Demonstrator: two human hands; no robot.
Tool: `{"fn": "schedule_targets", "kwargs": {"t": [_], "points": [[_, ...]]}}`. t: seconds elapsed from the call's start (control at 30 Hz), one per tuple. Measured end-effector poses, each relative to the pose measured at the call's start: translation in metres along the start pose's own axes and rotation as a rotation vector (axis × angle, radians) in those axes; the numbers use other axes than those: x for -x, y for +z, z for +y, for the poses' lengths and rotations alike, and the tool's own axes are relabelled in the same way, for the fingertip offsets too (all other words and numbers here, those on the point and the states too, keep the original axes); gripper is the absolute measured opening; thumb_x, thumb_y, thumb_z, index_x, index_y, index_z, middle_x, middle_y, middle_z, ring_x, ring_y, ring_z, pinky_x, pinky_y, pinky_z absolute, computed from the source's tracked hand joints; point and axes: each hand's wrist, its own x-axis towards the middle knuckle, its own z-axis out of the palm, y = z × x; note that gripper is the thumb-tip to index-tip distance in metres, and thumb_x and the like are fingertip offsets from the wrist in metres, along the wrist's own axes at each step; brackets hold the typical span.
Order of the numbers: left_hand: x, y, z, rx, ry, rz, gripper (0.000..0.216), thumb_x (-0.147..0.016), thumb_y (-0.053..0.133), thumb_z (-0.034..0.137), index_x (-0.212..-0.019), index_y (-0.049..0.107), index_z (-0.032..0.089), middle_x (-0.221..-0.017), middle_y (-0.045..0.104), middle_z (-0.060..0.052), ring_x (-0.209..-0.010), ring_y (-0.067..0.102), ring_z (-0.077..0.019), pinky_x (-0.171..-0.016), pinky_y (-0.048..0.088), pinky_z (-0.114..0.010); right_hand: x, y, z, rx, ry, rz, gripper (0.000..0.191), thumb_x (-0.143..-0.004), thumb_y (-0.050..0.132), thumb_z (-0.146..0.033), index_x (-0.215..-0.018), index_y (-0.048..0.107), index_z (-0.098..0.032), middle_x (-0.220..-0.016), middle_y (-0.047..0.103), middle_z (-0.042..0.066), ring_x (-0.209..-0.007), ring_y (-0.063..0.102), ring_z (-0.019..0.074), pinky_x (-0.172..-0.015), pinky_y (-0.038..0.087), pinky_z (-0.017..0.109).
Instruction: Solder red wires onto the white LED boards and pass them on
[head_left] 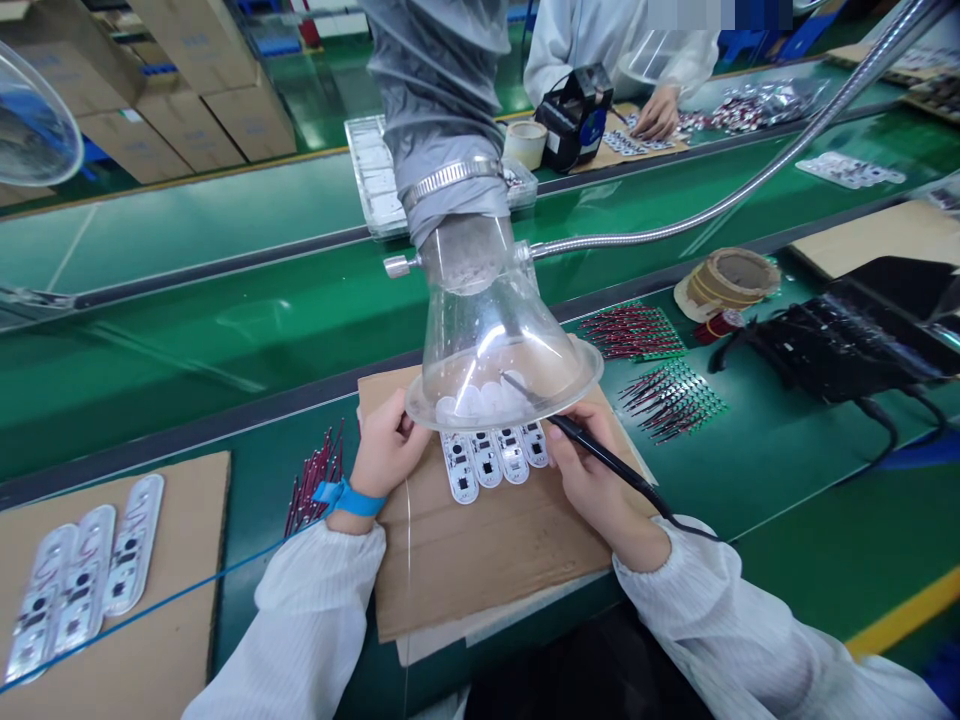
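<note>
My right hand (pixel 592 470) is closed round a black soldering iron (pixel 607 458), its tip reaching under a clear fume hood (pixel 502 340). Below the hood's rim lies a row of several white circuit boards (pixel 484 465) on a cardboard sheet (pixel 480 560). Their far ends show only through the clear plastic. My left hand (pixel 386 445), with a blue wrist strap (pixel 349 498), is curled beside the hood's left rim. A thin solder wire (pixel 409 560) runs down from it; the fingertips are partly hidden. Left of that hand lies a bundle of dark red wires (pixel 315 480).
More white boards (pixel 82 580) lie on cardboard at left. Green boards with red wires (pixel 637 330), a tape roll (pixel 727 280) and a black device (pixel 862 330) are at right. A metal gooseneck (pixel 690 215) crosses above. A co-worker's hand (pixel 656 112) works opposite.
</note>
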Motion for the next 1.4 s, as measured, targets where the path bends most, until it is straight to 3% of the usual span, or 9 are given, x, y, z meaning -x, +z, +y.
{"fn": "schedule_targets", "kwargs": {"t": [0.43,0.67,1.4], "points": [[0.0001,-0.0006,-0.0001,0.006,0.005,-0.005,0.023,-0.096,0.063,0.034,-0.076,0.055,0.026,-0.066,0.06,0.0,-0.066,0.058,-0.0187,-0.065,0.048,-0.03,-0.0007,0.0,-0.0007,-0.01,0.005,0.001,0.022,-0.113,0.068,-0.045,-0.129,0.065,-0.03,-0.116,0.072,0.007,-0.103,0.075,0.0255,-0.086,0.067,0.04],[-0.0015,-0.0024,0.0026,0.009,-0.031,-0.032,0.012,-0.095,0.066,0.03,-0.084,0.063,0.025,-0.067,0.062,0.0,-0.072,0.064,-0.0213,-0.069,0.054,-0.031,-0.0012,0.0003,-0.0005,0.007,-0.002,0.001,0.023,-0.112,0.069,-0.046,-0.127,0.065,-0.029,-0.112,0.073,0.006,-0.099,0.076,0.0253,-0.083,0.067,0.039],[-0.0031,-0.003,0.0026,0.018,-0.035,-0.073,0.01,-0.094,0.068,0.028,-0.084,0.065,0.025,-0.069,0.064,0.0,-0.074,0.066,-0.022,-0.071,0.056,-0.031,-0.0019,-0.0005,-0.0006,-0.003,0.009,-0.011,0.022,-0.111,0.071,-0.045,-0.127,0.067,-0.03,-0.112,0.073,0.006,-0.098,0.075,0.025,-0.084,0.067,0.039]]}}
